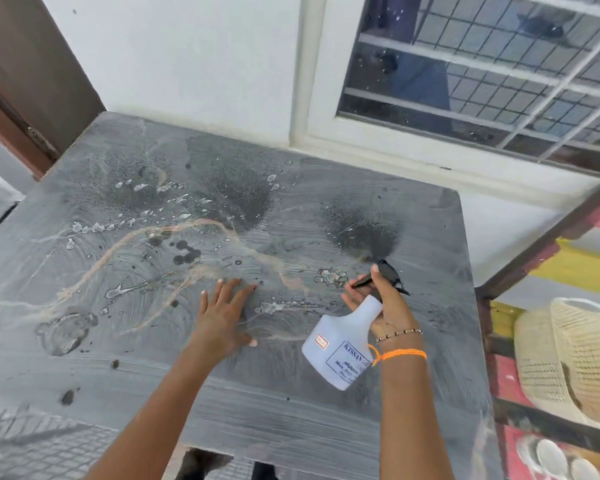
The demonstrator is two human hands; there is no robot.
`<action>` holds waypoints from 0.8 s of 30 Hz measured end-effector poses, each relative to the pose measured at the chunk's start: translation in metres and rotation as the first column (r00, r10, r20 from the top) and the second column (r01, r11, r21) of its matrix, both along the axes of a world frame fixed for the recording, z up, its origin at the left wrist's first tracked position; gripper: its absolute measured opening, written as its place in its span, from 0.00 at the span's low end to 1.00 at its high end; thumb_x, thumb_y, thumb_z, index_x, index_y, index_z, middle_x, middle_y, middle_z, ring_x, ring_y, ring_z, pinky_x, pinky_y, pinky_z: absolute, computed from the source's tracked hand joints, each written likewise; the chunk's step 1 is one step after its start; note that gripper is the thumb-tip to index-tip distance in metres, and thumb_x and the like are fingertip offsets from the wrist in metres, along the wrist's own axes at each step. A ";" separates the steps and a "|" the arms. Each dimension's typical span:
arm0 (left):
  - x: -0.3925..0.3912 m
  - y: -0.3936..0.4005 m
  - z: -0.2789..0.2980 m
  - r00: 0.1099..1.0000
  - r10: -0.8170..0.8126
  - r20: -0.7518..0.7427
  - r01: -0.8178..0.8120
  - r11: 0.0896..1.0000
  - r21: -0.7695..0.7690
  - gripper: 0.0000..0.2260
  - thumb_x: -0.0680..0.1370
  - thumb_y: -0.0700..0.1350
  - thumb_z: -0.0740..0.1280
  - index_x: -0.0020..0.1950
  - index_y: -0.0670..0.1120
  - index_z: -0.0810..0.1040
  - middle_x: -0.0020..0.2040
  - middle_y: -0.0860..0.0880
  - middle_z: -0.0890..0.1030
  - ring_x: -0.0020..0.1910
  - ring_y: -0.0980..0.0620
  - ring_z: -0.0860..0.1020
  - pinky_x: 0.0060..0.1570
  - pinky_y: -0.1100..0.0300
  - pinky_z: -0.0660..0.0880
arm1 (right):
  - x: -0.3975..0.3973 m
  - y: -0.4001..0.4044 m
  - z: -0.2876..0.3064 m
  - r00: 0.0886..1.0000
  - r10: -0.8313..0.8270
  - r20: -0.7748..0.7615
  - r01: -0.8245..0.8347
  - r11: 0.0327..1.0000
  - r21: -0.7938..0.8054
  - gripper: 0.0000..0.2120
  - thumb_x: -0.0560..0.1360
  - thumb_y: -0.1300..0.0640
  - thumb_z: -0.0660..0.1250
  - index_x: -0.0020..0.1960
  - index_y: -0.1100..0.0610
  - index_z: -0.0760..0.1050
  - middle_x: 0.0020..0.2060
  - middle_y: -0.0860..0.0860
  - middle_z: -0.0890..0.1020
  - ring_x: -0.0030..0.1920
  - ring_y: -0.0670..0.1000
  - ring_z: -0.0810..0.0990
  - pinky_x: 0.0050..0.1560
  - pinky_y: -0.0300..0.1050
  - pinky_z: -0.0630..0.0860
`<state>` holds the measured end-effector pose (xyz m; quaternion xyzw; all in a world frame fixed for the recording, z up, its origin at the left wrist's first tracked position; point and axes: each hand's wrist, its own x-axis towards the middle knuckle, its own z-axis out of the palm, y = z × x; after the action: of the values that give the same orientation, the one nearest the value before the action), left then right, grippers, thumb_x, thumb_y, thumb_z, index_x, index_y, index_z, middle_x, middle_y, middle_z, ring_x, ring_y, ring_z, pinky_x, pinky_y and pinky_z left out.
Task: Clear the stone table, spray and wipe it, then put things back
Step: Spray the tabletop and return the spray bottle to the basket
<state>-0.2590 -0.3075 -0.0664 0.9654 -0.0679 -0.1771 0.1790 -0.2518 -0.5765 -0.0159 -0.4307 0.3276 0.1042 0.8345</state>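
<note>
The grey stone table fills the view, bare of objects and marked with dark wet spray patches, droplets and pale streaks. My right hand grips a white spray bottle by its neck, a finger on the black trigger, nozzle tilted toward the far right of the slab. My left hand lies flat on the table's middle, fingers spread, holding nothing. No cloth is visible.
A white wall and a barred window stand behind the table. A brown door frame is at the far left. To the right, a cream woven basket sits on a painted red and yellow rack.
</note>
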 end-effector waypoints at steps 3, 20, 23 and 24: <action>-0.019 0.009 0.001 0.986 0.156 0.049 -0.153 0.986 -0.065 0.41 0.68 0.58 0.71 0.74 0.51 0.53 0.75 0.47 0.53 0.76 0.44 0.47 0.73 0.42 0.42 | -0.009 0.018 0.004 0.988 0.151 0.024 -0.151 0.988 0.012 0.14 0.79 0.53 0.59 0.38 0.60 0.73 0.31 0.53 0.82 0.46 0.54 0.79 0.35 0.47 0.82; -0.155 0.223 0.012 0.696 0.713 0.083 -0.707 0.701 -0.095 0.50 0.66 0.61 0.71 0.75 0.42 0.45 0.76 0.40 0.48 0.76 0.42 0.44 0.71 0.40 0.40 | -0.082 0.318 0.016 0.478 0.878 -0.038 -0.867 0.464 -0.182 0.12 0.75 0.52 0.65 0.38 0.59 0.75 0.37 0.56 0.78 0.46 0.52 0.77 0.39 0.49 0.80; -0.162 0.235 0.006 0.739 0.671 0.063 -0.666 0.741 -0.083 0.49 0.67 0.62 0.69 0.75 0.43 0.44 0.77 0.42 0.47 0.76 0.43 0.43 0.72 0.42 0.40 | -0.088 0.347 0.018 0.499 0.865 -0.060 -0.851 0.476 -0.224 0.13 0.75 0.52 0.65 0.38 0.60 0.73 0.34 0.55 0.77 0.40 0.50 0.76 0.35 0.45 0.81; -0.165 0.241 0.002 0.757 0.650 0.068 -0.647 0.760 -0.062 0.49 0.68 0.62 0.68 0.75 0.43 0.44 0.77 0.43 0.46 0.76 0.44 0.42 0.72 0.43 0.40 | -0.092 0.359 0.018 0.528 0.846 -0.077 -0.833 0.499 -0.237 0.12 0.75 0.52 0.65 0.38 0.60 0.73 0.34 0.55 0.76 0.39 0.51 0.76 0.34 0.45 0.81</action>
<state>-0.4244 -0.0660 -0.0640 0.9325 0.2599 -0.0616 0.2429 -0.3437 -0.2175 0.0021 -0.6369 0.0670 0.4440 0.6267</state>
